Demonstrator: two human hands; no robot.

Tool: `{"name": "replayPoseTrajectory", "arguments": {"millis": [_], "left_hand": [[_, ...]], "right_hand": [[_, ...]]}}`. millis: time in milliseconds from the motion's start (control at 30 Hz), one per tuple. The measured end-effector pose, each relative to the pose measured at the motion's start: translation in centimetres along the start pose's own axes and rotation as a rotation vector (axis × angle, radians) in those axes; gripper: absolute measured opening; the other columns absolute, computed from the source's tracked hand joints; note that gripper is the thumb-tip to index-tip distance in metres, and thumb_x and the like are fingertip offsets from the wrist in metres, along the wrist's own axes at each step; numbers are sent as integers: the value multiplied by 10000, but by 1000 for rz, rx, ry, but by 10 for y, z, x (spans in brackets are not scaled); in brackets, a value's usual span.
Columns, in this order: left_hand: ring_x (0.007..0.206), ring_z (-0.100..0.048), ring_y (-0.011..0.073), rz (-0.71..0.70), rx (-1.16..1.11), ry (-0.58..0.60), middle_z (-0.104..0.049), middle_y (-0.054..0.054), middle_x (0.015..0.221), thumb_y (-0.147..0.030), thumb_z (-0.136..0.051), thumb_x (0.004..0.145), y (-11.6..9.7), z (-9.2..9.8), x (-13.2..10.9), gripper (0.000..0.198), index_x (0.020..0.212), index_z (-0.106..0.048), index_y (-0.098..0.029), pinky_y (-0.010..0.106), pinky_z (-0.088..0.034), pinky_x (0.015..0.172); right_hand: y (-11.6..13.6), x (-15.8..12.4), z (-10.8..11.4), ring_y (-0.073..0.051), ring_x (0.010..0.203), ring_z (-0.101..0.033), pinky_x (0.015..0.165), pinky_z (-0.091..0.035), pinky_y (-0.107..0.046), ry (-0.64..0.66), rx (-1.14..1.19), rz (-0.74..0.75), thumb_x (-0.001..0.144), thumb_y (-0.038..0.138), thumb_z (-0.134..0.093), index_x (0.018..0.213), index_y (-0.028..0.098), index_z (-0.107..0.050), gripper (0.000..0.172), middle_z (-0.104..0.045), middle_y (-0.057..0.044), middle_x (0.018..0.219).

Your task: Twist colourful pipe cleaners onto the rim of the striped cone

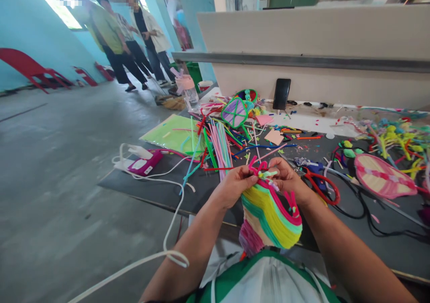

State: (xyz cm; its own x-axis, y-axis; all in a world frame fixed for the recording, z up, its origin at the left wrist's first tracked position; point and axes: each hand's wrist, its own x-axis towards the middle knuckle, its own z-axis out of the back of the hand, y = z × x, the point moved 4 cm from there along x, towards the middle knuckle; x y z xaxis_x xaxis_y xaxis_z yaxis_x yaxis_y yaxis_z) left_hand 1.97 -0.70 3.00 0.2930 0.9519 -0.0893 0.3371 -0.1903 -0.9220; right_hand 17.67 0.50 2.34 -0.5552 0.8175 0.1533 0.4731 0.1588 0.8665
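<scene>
Both my hands hold a striped pipe-cleaner fan point(272, 218) over the table's near edge, banded yellow, green and pink with a purple lower part. My left hand point(235, 184) pinches its top edge with closed fingers. My right hand point(289, 180) grips the same top edge from the right, fingers curled on the pink and green pipe-cleaner ends point(264, 171) sticking up between the hands.
The dark table point(161, 189) carries loose pipe cleaners point(220, 144), a purple woven disc point(235, 112), a pink oval piece point(383, 177), red-handled scissors point(322, 186), a phone point(281, 93), a bottle point(188, 90), a power strip point(134, 160) with white cable. Several people stand far left.
</scene>
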Motion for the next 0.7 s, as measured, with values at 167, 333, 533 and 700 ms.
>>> {"name": "replayPoseTrajectory", "arguments": {"millis": [167,333,533,700], "left_hand": [[609,-552,77,4,11,5,-607,-19,692,-291,-803,628,2,2,0,295,763,-600,-125,206,-425,617],[615,-543,84,21,66,1,-604,-17,699,-324,-800,619,2,2,2,316,770,-602,-130,217,-419,632],[596,-516,95,48,193,-45,-573,-18,654,-351,-784,599,-2,-1,3,328,725,-572,-136,220,-393,597],[564,-466,89,19,359,-112,-527,-34,613,-325,-730,623,-9,0,4,258,689,-561,-142,213,-354,552]], "right_hand": [[-3,-1,4,-94,641,-598,625,-456,-219,6,-67,-39,691,180,-773,1053,260,-494,464,-649,42,789],[-5,0,4,-107,665,-610,660,-469,-237,-28,-96,-13,680,198,-778,1064,262,-483,488,-651,38,788],[1,1,-2,-122,693,-584,628,-460,-246,-100,-155,40,711,298,-746,1108,297,-466,487,-614,5,908],[20,-4,-3,-129,760,-559,651,-451,-255,-114,-277,96,792,358,-655,1003,263,-525,265,-563,-33,1049]]}}
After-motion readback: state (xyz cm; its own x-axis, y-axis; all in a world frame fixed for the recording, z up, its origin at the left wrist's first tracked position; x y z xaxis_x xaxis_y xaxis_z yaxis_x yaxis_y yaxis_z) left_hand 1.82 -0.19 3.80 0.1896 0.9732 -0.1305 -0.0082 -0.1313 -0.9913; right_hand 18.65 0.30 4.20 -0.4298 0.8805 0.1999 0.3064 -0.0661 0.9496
